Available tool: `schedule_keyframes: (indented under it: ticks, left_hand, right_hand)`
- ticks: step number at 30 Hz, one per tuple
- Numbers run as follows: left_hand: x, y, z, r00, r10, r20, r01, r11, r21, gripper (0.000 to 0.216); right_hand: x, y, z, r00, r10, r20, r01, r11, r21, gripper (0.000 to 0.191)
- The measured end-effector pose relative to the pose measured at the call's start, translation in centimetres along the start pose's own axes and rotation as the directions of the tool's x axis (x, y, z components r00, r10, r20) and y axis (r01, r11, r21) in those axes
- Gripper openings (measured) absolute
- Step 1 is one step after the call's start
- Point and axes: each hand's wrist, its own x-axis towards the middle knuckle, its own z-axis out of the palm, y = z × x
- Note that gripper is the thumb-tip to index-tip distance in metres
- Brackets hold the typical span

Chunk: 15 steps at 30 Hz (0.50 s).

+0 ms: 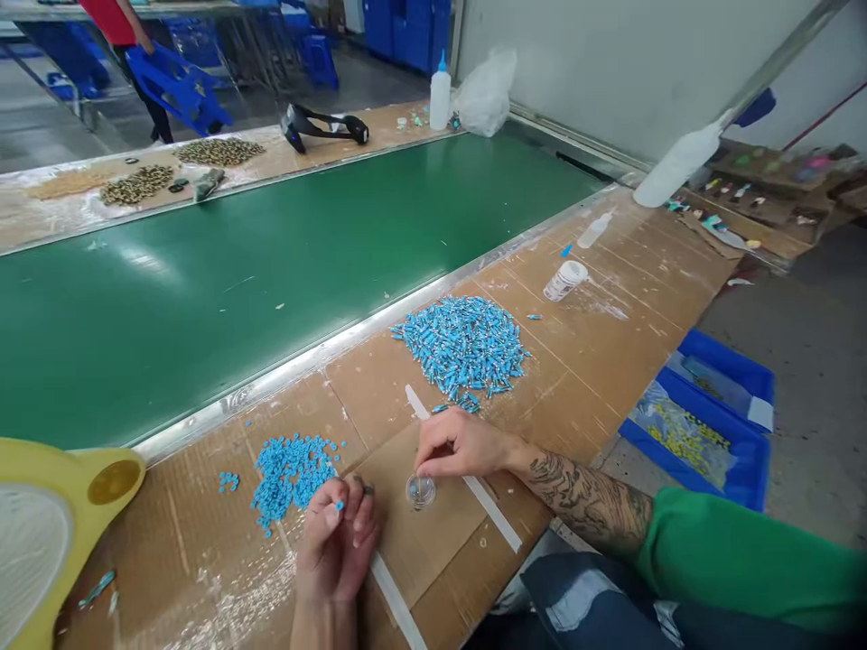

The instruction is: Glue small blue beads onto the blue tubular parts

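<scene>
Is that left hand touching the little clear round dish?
Apart. The head view shows a strip of brown cardboard between the left hand and the clear dish.

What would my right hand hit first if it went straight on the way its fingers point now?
Most likely the small clear round dish, just below your right hand's fingers in the picture. Depth is unclear from this one view, so I can't tell whether they already touch it.
</scene>
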Motion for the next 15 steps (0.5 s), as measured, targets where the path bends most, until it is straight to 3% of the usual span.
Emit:
schedule_keyframes:
  ticks: [2,4,6,12,15]
  left_hand:
    - [-0.1,-0.13,0.05,1.0,0.0,0.017,0.0,1.0,-0.006,0.022]
    - [-0.23,-0.24,0.0,1.0,0.002,0.03,-0.002,1.0,-0.011,0.02]
    - [-0.36,-0.34,-0.12,0.999,0.0,0.048,0.001,1.0,-0.01,0.018]
    - [-0.45,-0.64,-0.38,0.998,-0.003,0.065,0.002,1.0,0.019,0.018]
    - [-0.44,-0.71,-0.34,0.998,-0.003,0.062,0.0,0.999,0.039,0.019]
  right_hand:
    - [-0.12,-0.13,0.07,0.987,-0.156,0.043,0.16,0.98,-0.114,0.019]
    - [-0.29,-0.39,0.15,0.949,-0.292,0.122,0.316,0.903,-0.291,0.022]
    - [-0.45,-0.66,0.22,0.921,-0.341,0.189,0.39,0.814,-0.43,0.023]
    - [-0.52,-0.87,-0.03,0.92,-0.312,0.238,0.39,0.795,-0.465,0.025]
    - [-0.31,-0.83,-0.02,0.93,-0.308,0.201,0.368,0.793,-0.485,0.027]
